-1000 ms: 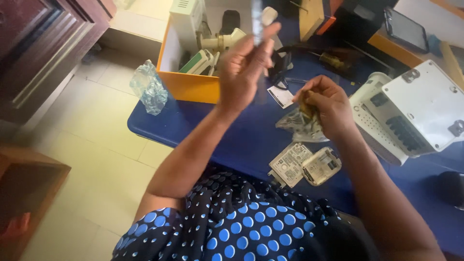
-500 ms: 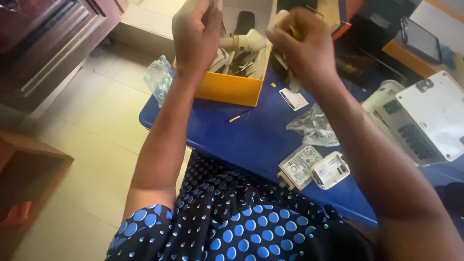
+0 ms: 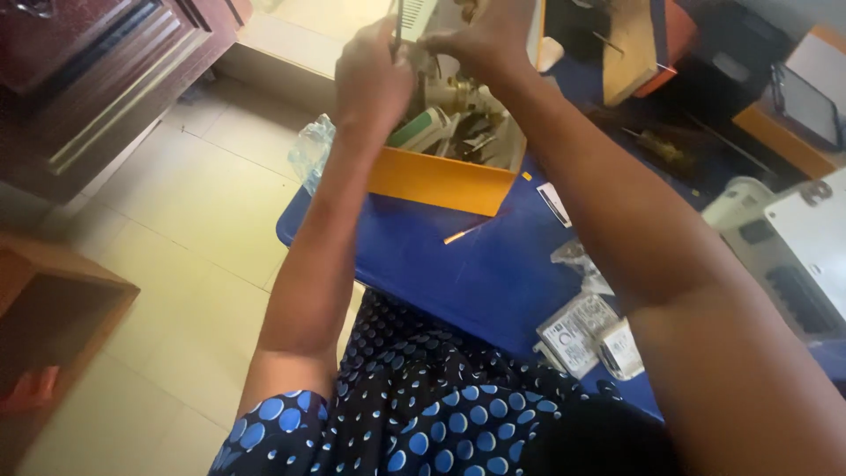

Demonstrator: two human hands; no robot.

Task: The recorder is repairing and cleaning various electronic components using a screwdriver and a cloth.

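Both my hands are raised over an open orange box (image 3: 441, 181) full of mixed parts at the far side of a blue table (image 3: 423, 264). My left hand (image 3: 374, 79) is closed around a thin grey rod (image 3: 398, 22) that points upward. My right hand (image 3: 485, 40) meets it from the right, fingertips pinched on a small part that they mostly hide. The two hands touch just above the box.
A short copper stick (image 3: 465, 232) lies on the table in front of the box. A crumpled clear bag (image 3: 577, 260) and two small white packets (image 3: 573, 335) lie to the right, beside a white device (image 3: 793, 247). A wooden block (image 3: 634, 44) stands behind. Brown furniture stands left.
My right hand left the clear bag on the table and rose to my left hand. Both hands have come together over the orange box, and the view has moved closer.
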